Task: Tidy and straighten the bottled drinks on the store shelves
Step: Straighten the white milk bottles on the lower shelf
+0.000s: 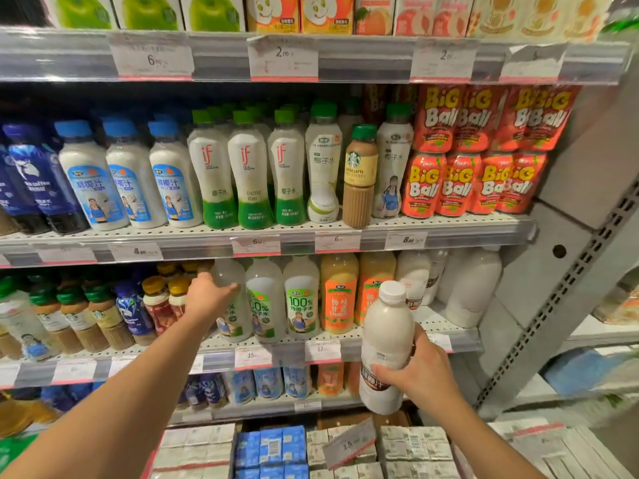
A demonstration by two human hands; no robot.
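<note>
My right hand (423, 369) grips a large white milky bottle (386, 344), fingers curled round its lower label, holding it upright in front of the third shelf (345, 340) and clear of it. My left hand (207, 295) reaches to the same shelf, fingers extended against the leftmost clear coconut-water bottle (231, 299) — touching, not visibly gripping. Judgement: I am mid-straightening, with one bottle out of place in hand. Its likely home is among the white bottles (470, 285) at the shelf's right end; the next move calls for a gap there and label facing out. The shelf is perforated metal with price tags (253, 356) along its lip — rows above and below stand stocked, and cartons (269, 451) are stacked below.
</note>
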